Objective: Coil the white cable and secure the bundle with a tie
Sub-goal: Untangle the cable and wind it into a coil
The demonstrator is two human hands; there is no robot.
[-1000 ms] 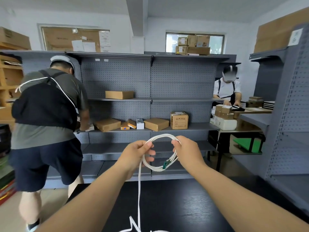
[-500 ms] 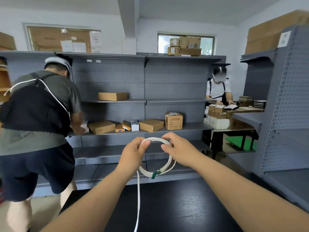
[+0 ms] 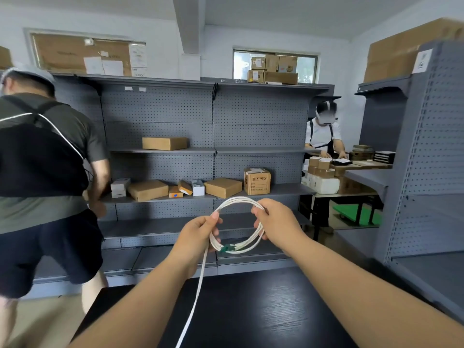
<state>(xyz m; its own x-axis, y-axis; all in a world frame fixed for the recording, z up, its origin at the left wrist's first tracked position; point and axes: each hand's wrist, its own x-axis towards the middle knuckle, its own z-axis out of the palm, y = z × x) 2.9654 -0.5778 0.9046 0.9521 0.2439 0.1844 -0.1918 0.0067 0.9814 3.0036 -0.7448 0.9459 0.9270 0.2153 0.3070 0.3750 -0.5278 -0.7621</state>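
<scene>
A white cable [image 3: 237, 201] is wound into a round coil of several loops, held up in the air above a black table [image 3: 263, 310]. My left hand [image 3: 194, 238] pinches the coil's left side. My right hand [image 3: 278, 226] grips its right side. A green connector [image 3: 227, 248] shows at the bottom of the coil. A loose length of the white cable hangs from my left hand down past the table and out of the frame's lower edge. No tie is visible.
Grey pegboard shelving [image 3: 213, 136] with cardboard boxes [image 3: 222, 187] stands behind the table. A person in a dark shirt [image 3: 42, 172] bends at the shelves on the left. Another person [image 3: 324, 136] works at a far desk. A grey rack [image 3: 426, 159] stands to the right.
The view has shifted slightly and my hands have moved a little apart. The coil looks rounder and wider, and the tail hanging from my left hand has been drawn up.
</scene>
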